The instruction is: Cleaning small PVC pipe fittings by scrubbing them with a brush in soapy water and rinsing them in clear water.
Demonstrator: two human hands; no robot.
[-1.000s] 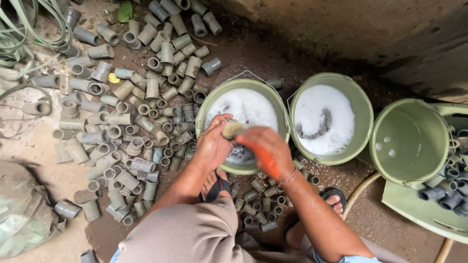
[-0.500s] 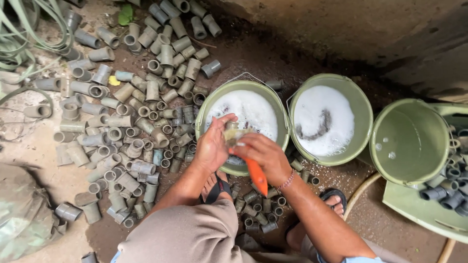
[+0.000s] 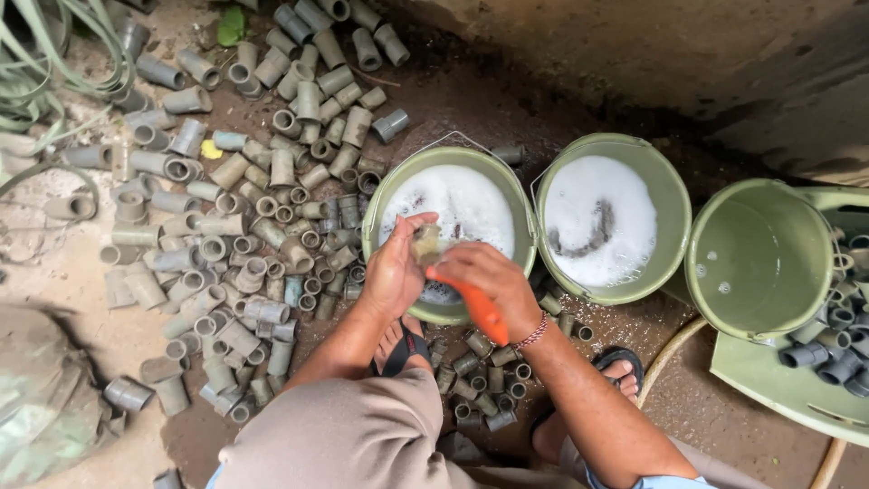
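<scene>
Fingers of left hand (image 3: 391,276) grip a pipe fitting (image 3: 425,243); right hand (image 3: 489,281) fingers clasp an orange brush (image 3: 484,315) against it

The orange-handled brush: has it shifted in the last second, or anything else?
The right hand has turned the orange-handled brush, so its handle now points down-right. The left hand still holds the pipe fitting over the foamy bucket. Other buckets and scattered fittings are unchanged.

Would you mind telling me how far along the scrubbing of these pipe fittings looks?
Done: some dark fittings lie on the green tray. In hand: the left hand holds one fitting over the foamy bucket while the right hand works an orange-handled brush. Left: the large pile of muddy fittings on the ground.
</scene>
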